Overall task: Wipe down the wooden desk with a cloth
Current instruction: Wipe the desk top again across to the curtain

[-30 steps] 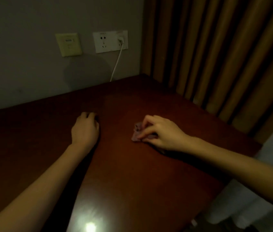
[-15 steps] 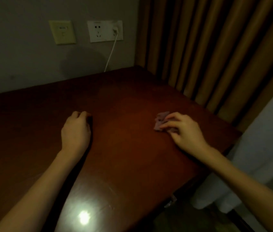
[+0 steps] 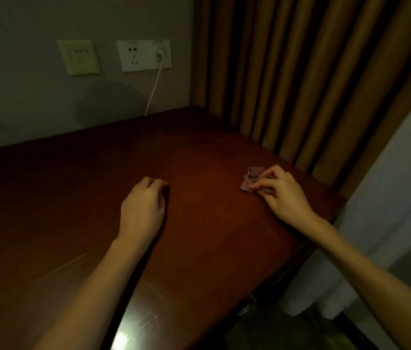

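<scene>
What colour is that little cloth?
The cloth looks pinkish-purple in the dim head view, held by the right hand.

Two hands [image 3: 142, 210] [image 3: 284, 198], one cloth [image 3: 251, 176], one desk [image 3: 212, 236].

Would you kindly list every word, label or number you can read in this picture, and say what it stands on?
No text is legible.
On the white socket plate: a faint mark along its top edge, too blurred to read.
On the yellowish wall plate: small marks, too blurred to read.
On the cloth: a pattern only, no lettering I can make out.
</scene>
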Tool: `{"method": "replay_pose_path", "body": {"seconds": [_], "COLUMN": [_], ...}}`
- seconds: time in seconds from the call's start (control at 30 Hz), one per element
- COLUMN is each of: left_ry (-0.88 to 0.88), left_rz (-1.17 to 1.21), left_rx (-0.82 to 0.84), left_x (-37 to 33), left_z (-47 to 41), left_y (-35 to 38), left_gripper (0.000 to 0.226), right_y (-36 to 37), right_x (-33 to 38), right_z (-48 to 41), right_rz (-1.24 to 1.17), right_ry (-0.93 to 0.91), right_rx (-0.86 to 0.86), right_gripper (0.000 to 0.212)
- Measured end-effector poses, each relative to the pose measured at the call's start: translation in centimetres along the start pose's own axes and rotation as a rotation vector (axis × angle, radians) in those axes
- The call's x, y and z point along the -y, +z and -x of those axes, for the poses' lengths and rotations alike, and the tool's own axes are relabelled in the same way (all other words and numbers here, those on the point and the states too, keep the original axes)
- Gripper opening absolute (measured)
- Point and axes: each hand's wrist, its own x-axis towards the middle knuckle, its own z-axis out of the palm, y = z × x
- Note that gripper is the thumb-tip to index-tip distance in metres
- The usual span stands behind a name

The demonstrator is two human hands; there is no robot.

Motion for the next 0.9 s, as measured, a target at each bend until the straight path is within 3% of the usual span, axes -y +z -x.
{"method": "replay_pose_path", "body": {"seconds": [0.13,0.2,0.27,0.43,0.6,0.7,0.77,0.9], "left_ry": [-0.027,-0.028,-0.021,-0.019,-0.017,-0.011,-0.008,-0.016], "left_rz": [-0.042,-0.032,-0.010,0.018,0.027,0.003,0.003,0.044], "left_rx": [0.005,-0.003,0.004,0.034,0.021,0.010,0.006,0.021], "left_x": [-0.3,0.0,0.4,0.3,0.2,0.0,0.1,0.5], "left_z": [-0.1,0.0,0.1,0.4,0.3,0.1,0.1,0.2], "left_y": [0.0,-0.1,-0.1,-0.6,-0.4,-0.2,-0.2,-0.4], "left_gripper": [0.029,0.025,0.024,0.030,0.029,0.028,0.027,0.024], "right_y": [0.9,2.0,3.3,4.0,0.1,0.2,1.3,3.8], "right_x": [7.8,11.1,11.7,5.5,0.6,5.3,9.8,13.9], "right_z": [5.2,5.0,2.5,-4.6,1.2,6.2,7.6,4.7], "right_rz": [-0.111,-0.169,-0.183,-0.062,-0.017,-0.043,-0.107,-0.152], "right_ry": [-0.256,-0.351,-0.371,-0.125,0.064,-0.047,-0.186,-0.347], "right_rx": [0.125,0.233,0.239,0.124,0.012,-0.029,0.032,0.150], "right_gripper": [0.030,0.026,0.024,0.022,0.024,0.035,0.035,0.030]}}
